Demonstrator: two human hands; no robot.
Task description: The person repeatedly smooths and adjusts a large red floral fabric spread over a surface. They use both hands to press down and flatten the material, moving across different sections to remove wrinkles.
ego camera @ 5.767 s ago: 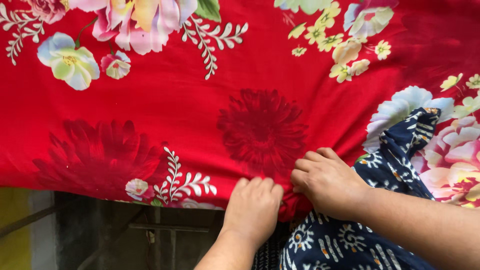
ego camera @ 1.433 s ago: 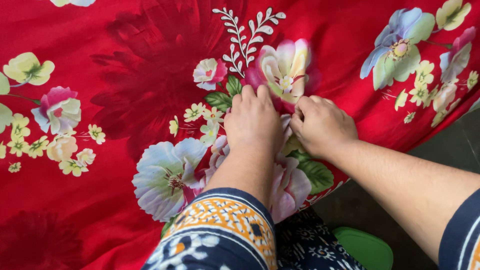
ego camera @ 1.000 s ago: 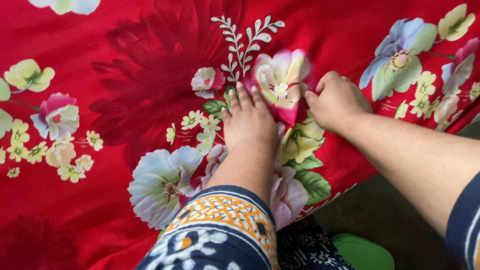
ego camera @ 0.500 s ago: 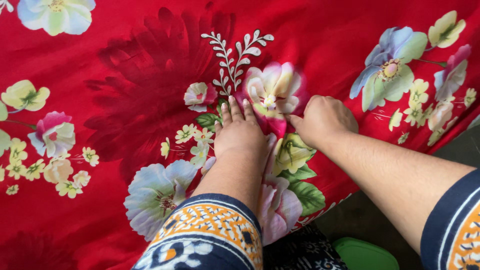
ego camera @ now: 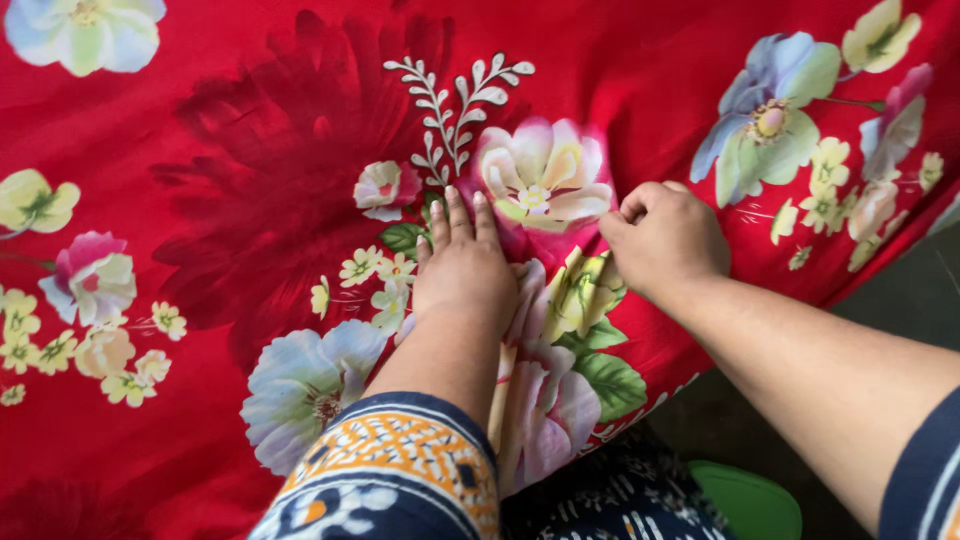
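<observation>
A red sheet [ego camera: 250, 180] printed with large flowers and white leaf sprigs fills nearly the whole view, spread over a flat surface. My left hand [ego camera: 462, 268] lies palm down on it with fingers together, pressing the cloth beside a pink and yellow flower [ego camera: 540, 180]. Just to its right, my right hand [ego camera: 664, 238] is curled with thumb and fingers pinching a fold of the sheet. Small creases run between the two hands. Both of my arms reach in from below, in dark blue patterned sleeves with orange bands.
The sheet's edge hangs down at the lower right over a dark grey floor [ego camera: 900, 290]. A green rounded object [ego camera: 745, 500] shows at the bottom right, partly cut off. Dark blue patterned cloth [ego camera: 610, 505] lies below the sheet's edge.
Over the last second both hands slid a little along the sheet and the cloth between them bunched into creases. Almost six seconds ago they gripped the sheet's hem at a different spot.
</observation>
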